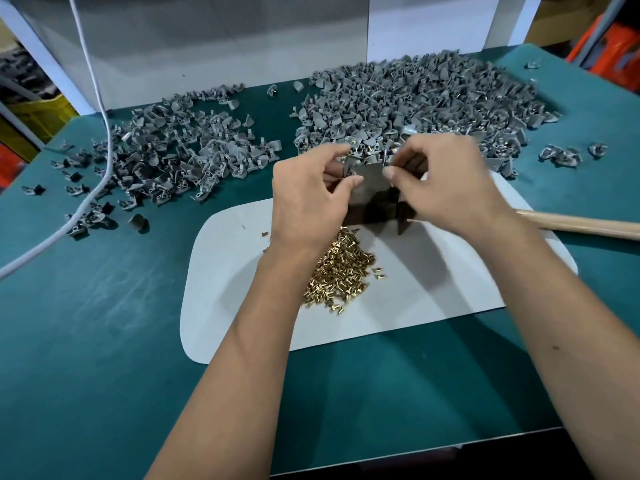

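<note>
One wide green table (pixel 104 341) fills the view, and a white sheet (pixel 433 289) with rounded corners lies on it at the middle. Beyond the sheet, at the far right, a big heap of grey plastic parts (pixel 415 95) spreads up to the back wall. A thinner, more scattered heap (pixel 166 150) of the same parts lies at the far left, well apart from the first. A white cable (pixel 100 98) runs down from the far left, across this second heap and off the left edge. A wooden handle (pixel 581 223) lies on the right, its end hidden behind the right wrist.

Both forearms reach in from the near edge and meet over the far end of the sheet. The left hand (pixel 308 199) has its fingers curled, thumb and forefinger closed on the left edge of a small grey piece (pixel 369 174). The right hand (pixel 446 188) is curled the same way, its thumb tip pressed to the right edge of that piece and the forefinger bent down over it. Whether anything smaller sits between those fingertips cannot be told.

The grey piece is held just above a dark metal block (pixel 374 206), which stands on the sheet at the near foot of the big heap. Just near of the block, partly under the left wrist, lies a loose pile of small brass pins (pixel 339 271).
</note>
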`<state>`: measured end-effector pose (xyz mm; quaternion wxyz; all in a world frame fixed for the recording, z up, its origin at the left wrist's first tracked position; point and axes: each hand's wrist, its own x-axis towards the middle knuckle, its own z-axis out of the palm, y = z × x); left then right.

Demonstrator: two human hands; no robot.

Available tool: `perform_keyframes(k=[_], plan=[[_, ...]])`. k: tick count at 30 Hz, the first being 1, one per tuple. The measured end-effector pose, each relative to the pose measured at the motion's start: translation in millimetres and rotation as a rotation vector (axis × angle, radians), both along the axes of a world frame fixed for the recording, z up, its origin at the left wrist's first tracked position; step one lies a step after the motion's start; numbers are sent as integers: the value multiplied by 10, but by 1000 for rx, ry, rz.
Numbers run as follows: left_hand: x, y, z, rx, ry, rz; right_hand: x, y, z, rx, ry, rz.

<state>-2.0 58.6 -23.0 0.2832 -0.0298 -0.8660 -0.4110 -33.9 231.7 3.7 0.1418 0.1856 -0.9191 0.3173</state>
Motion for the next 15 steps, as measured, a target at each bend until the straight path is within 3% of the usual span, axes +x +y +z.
perform_keyframes(k=[4, 6, 10, 15], plan=[[-17, -103, 4, -13, -35, 40, -147, 416, 65, 449, -300, -85], [-23, -158, 1, -58, -59, -1, -150, 500, 50, 560, -393, -64], [-65, -239, -44, -132, -99, -39, -151, 502, -50, 550, -354, -34], [-84, -284, -95, -60, -144, -64, -217, 536, 61, 460, -302, -27]])
